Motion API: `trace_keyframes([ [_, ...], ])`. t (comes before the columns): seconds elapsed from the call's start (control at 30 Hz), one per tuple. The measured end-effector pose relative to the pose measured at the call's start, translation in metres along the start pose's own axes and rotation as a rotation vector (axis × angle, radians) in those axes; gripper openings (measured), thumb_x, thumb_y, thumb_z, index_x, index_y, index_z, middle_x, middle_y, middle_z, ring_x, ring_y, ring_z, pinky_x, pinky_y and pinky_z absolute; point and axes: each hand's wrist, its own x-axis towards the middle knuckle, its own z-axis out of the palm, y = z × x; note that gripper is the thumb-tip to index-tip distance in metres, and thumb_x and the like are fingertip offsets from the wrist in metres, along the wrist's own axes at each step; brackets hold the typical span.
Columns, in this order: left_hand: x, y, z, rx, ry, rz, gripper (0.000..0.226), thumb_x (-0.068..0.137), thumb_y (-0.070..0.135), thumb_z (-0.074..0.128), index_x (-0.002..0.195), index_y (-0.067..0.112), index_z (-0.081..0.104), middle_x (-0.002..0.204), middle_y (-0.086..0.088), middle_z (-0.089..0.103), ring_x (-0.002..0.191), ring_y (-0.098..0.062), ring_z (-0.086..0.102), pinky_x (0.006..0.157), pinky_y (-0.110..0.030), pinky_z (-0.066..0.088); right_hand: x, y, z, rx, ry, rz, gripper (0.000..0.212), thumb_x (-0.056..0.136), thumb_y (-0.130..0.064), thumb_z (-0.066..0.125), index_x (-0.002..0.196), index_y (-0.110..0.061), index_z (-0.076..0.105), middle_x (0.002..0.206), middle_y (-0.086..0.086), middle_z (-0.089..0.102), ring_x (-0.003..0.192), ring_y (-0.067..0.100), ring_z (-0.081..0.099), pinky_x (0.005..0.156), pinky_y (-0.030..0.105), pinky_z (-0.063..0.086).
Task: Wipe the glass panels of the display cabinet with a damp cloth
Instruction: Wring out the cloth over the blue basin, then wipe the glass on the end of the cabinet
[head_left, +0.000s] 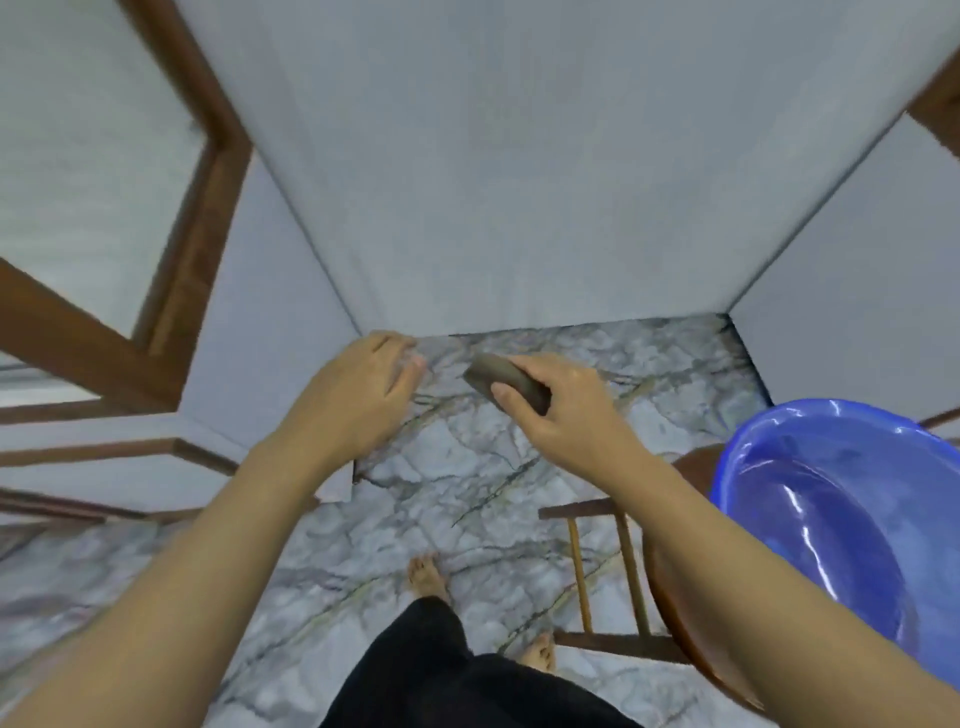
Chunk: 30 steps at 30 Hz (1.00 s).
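1. The whole view is smeared with motion blur, and the left hand's (363, 395) fingertips suffer most. Whether they touch the pale wall (519, 156) behind them cannot be told.
2. The right hand's (566, 410) fingers are hidden behind what it holds; only the thumb shows, laid across the near face.
3. That thing is the cloth (506, 383) - a dark grey-brown oblong that reads as a tight, block-like wad. Its folds and any dampness are too blurred to make out.
4. The cloth's long axis slants from upper left down to lower right in the view. Its free end points up-left toward the left hand, and the other end is buried in the right hand's grasp.
5. The cloth is held in the air above the marble floor (467, 493), just right of the left hand and apart from it.
6. The left hand is released, its fingers loosely spread and holding nothing.
7. Wood-framed panels (200, 234) run off the left edge. Whether their pale panes are glass is not clear.
8. A blue basin (769, 467) is cut off by the right edge and sits on a wooden chair (579, 506), itself partly hidden by the right forearm. Glints show inside the basin, but its contents are uncertain.
9. Below, bare feet (427, 574) and a black garment (441, 675) show - the garment is cropped at the bottom edge.
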Motion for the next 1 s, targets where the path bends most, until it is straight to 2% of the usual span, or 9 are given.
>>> trace_keyframes([
  [0.07, -0.010, -0.021, -0.018, -0.005, 0.053, -0.075, 0.049, 0.110, 0.041, 0.033, 0.147, 0.013, 0.048, 0.152, -0.004, 0.047, 0.140, -0.022, 0.041, 0.112, -0.035, 0.030, 0.032, -0.015, 0.015, 0.034, -0.030, -0.067, 0.036, 0.099, -0.033, 0.056, 0.122, -0.010, 0.071, 0.096, 0.005, 0.071, 0.085, 0.015, 0.057, 0.071, 0.022, 0.040],
  [0.17, -0.016, -0.051, -0.048, 0.003, 0.171, -0.155, 0.050, 0.110, 0.043, 0.034, 0.148, 0.014, 0.048, 0.153, -0.003, 0.047, 0.141, -0.022, 0.041, 0.115, -0.037, 0.031, 0.083, -0.042, 0.039, 0.075, -0.059, -0.147, 0.036, 0.098, -0.034, 0.057, 0.122, -0.012, 0.071, 0.094, -0.006, 0.066, 0.083, 0.005, 0.053, 0.073, 0.007, 0.036],
  [0.27, -0.017, -0.075, -0.088, 0.045, 0.340, -0.207, 0.049, 0.110, 0.042, 0.035, 0.146, 0.013, 0.050, 0.151, -0.004, 0.050, 0.140, -0.023, 0.043, 0.114, -0.037, 0.032, 0.138, -0.079, 0.060, 0.126, -0.074, -0.236, 0.036, 0.097, -0.035, 0.058, 0.124, -0.015, 0.072, 0.100, -0.006, 0.071, 0.087, 0.004, 0.057, 0.077, 0.004, 0.036],
  [0.4, -0.012, -0.091, -0.151, 0.198, 0.585, -0.234, 0.054, 0.107, 0.044, 0.031, 0.140, 0.008, 0.055, 0.142, -0.010, 0.058, 0.131, -0.027, 0.051, 0.105, -0.039, 0.042, 0.208, -0.138, 0.074, 0.254, -0.055, -0.408, 0.029, 0.098, -0.027, 0.063, 0.122, -0.014, 0.073, 0.099, -0.004, 0.074, 0.086, 0.006, 0.061, 0.075, 0.007, 0.041],
  [0.53, -0.007, -0.094, -0.212, 0.394, 0.855, -0.216, 0.047, 0.107, 0.034, 0.039, 0.134, 0.001, 0.059, 0.132, -0.018, 0.064, 0.124, -0.033, 0.058, 0.103, -0.042, 0.047, 0.270, -0.196, 0.075, 0.422, -0.028, -0.522, 0.027, 0.100, -0.023, 0.065, 0.125, -0.015, 0.072, 0.097, -0.011, 0.070, 0.087, 0.005, 0.063, 0.075, 0.013, 0.046],
  [0.63, -0.002, -0.094, -0.256, 0.574, 1.030, -0.178, 0.041, 0.107, 0.024, 0.044, 0.131, -0.004, 0.060, 0.131, -0.022, 0.064, 0.124, -0.036, 0.058, 0.110, -0.041, 0.041, 0.313, -0.240, 0.073, 0.543, 0.007, -0.635, 0.031, 0.099, -0.024, 0.064, 0.127, -0.012, 0.071, 0.099, -0.008, 0.072, 0.089, 0.008, 0.065, 0.077, 0.016, 0.049],
  [0.77, 0.004, -0.093, -0.310, 0.788, 1.190, -0.210, 0.036, 0.107, 0.018, 0.046, 0.131, -0.005, 0.060, 0.138, -0.023, 0.060, 0.135, -0.038, 0.052, 0.117, -0.051, 0.037, 0.367, -0.301, 0.069, 0.705, 0.032, -0.814, 0.032, 0.100, -0.018, 0.064, 0.131, -0.010, 0.068, 0.102, -0.010, 0.070, 0.094, 0.005, 0.064, 0.081, 0.011, 0.046],
  [0.87, 0.009, -0.091, -0.346, 0.936, 1.294, -0.303, 0.035, 0.106, 0.016, 0.046, 0.131, -0.004, 0.060, 0.143, -0.023, 0.057, 0.141, -0.038, 0.047, 0.121, -0.054, 0.031, 0.398, -0.343, 0.067, 0.815, 0.026, -0.948, 0.032, 0.101, -0.017, 0.063, 0.131, -0.008, 0.067, 0.106, -0.001, 0.072, 0.097, 0.012, 0.064, 0.083, 0.013, 0.047],
  [1.0, 0.012, -0.085, -0.387, 1.087, 1.452, -0.463, 0.036, 0.104, 0.011, 0.047, 0.134, -0.003, 0.059, 0.151, -0.022, 0.050, 0.147, -0.037, 0.039, 0.124, -0.052, 0.025, 0.431, -0.388, 0.066, 0.901, 0.065, -1.085, 0.033, 0.101, -0.021, 0.062, 0.130, -0.005, 0.067, 0.112, 0.006, 0.068, 0.102, 0.015, 0.064, 0.087, 0.009, 0.045],
])
